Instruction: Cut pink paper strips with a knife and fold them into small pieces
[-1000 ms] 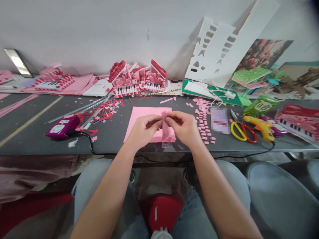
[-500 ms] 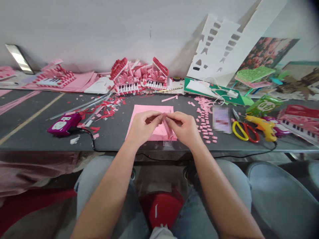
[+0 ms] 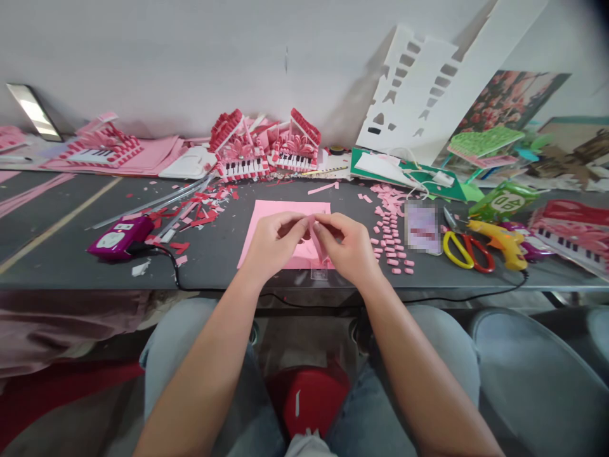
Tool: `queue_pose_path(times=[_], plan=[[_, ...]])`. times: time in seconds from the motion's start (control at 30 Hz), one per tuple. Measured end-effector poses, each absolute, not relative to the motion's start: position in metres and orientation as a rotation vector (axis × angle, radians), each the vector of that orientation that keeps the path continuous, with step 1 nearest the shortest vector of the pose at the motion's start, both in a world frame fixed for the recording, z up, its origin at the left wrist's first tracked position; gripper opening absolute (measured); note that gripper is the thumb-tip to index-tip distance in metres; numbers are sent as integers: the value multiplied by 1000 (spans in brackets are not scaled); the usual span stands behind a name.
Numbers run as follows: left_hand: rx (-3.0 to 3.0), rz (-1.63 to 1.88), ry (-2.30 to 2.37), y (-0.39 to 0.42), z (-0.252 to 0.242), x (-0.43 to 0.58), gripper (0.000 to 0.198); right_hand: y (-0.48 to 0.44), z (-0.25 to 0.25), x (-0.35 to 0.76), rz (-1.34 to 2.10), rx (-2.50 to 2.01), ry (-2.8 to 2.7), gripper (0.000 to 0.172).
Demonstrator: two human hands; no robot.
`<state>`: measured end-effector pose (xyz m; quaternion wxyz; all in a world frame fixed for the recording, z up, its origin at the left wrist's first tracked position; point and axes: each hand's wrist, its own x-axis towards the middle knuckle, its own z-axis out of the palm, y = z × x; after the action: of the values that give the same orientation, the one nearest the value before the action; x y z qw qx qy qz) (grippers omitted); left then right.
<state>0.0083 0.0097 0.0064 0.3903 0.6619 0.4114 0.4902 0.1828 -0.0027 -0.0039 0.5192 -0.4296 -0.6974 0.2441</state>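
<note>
A narrow pink strip (image 3: 318, 244) hangs between my two hands, pinched near its top end. My left hand (image 3: 276, 240) has thumb and forefinger closed at the strip's upper end. From the other side, my right hand (image 3: 346, 242) grips the same strip with thumb and fingers. Both hands are over a pink foam or paper sheet (image 3: 257, 219) lying on the dark table. A small clear plastic piece (image 3: 319, 273) sits at the sheet's front edge, below the strip. Just right of my right hand lie several small rolled pink pieces (image 3: 392, 254).
Yellow-and-red-handled scissors (image 3: 469, 252) and a yellow glue gun (image 3: 504, 243) lie at right. A purple box with a cable (image 3: 122, 238) is at left, near red scraps (image 3: 195, 216). Pink toy pianos (image 3: 295, 149) stand at the back. A black cable (image 3: 304, 306) runs along the front edge.
The strip has turned slightly between my fingers, and my right hand has shifted a little to the left. Both hands keep their pinch. The rest of the table looks the same.
</note>
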Motion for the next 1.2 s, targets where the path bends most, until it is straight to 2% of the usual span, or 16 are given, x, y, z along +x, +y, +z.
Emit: queue_pose_path(times=[0.47,0.63,1.03,1.2], plan=[[1648,1222,1001,7,9,10,43,-5,-2,182,628,-1052,-1601,20],[1624,1229,1004,8,8,10,45,-4,-4,185,500,-985,-1700,27],[1669,1189,1005,9,6,9,33,-3,1,192,487,-935,-1819,19],[1709,1141,1000,8,9,10,36,-1,1,195,491,-971,-1793,15]])
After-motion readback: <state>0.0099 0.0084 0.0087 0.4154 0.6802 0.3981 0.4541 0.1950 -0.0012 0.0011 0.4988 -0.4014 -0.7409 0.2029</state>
